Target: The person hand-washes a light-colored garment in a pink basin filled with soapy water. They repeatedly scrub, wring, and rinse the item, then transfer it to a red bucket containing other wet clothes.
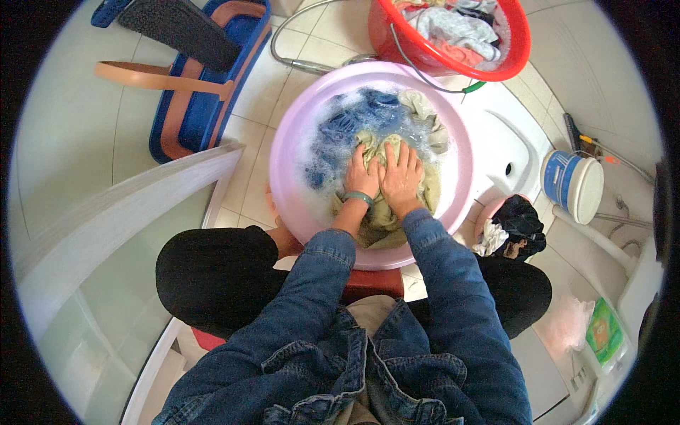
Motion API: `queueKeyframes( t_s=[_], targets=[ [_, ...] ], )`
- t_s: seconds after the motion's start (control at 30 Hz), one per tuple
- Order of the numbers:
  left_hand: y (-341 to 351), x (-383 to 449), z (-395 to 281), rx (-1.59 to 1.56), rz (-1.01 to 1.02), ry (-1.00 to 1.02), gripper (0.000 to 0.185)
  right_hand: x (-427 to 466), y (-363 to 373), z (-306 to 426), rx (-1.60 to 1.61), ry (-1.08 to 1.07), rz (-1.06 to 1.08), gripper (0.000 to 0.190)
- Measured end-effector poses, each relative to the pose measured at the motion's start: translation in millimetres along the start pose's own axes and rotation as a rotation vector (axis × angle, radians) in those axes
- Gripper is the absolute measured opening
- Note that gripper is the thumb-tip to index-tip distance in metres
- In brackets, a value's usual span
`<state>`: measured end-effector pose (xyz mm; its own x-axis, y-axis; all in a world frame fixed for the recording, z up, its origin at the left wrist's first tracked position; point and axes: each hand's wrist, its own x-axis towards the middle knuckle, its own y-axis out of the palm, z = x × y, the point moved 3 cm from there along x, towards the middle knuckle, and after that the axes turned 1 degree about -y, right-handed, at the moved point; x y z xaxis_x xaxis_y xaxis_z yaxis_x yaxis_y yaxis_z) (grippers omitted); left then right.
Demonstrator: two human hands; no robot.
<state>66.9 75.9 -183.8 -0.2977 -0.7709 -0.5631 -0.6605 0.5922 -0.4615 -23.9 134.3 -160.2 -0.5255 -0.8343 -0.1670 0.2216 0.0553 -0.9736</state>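
A lilac plastic basin (284, 154) of sudsy water stands before me on the floor. My left hand (363, 176), with a green bangle at the wrist, grips a wet khaki garment (380, 215) inside it. Close beside it, my right hand (401, 178) bears down on the same garment, fingers curled into its folds. Dark blue fabric (342, 125) soaks in the foam beyond my left hand. A pale beige cloth (438, 133) lies against the basin's far right side. The fingertips are partly lost among the folds.
A red bucket (380, 32) of wet laundry stands behind the basin, near a shower head hose (273, 42). At left is a blue and orange mop bucket (164, 138). To the right are a squat toilet (486, 143), a pink tub (483, 215) with dark clothes and a white pail (587, 194).
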Motion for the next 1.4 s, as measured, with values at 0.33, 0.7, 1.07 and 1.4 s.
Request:
queueKeyframes(
  t_s=[0.33,0.7,1.07,1.4],
  targets=[
    [9.6,53.8,21.3,-0.232,0.298,-0.365,0.077,63.7,-2.6,-20.0,0.221,0.150,0.348,0.037],
    [-3.3,0.9,0.3,-1.149,0.478,-0.496,0.051,-4.6,-64.9,38.0,0.320,-0.125,-0.130,0.025],
    [-9.9,10.3,-5.0,-0.121,-0.071,0.079,0.075,-31.6,-28.3,-9.9,-0.037,0.059,-0.038,0.048],
    [13.2,32.6,10.2,0.076,0.117,-0.127,0.083,46.9,12.4,-21.3,-0.012,0.085,0.579,0.042]
  ],
)
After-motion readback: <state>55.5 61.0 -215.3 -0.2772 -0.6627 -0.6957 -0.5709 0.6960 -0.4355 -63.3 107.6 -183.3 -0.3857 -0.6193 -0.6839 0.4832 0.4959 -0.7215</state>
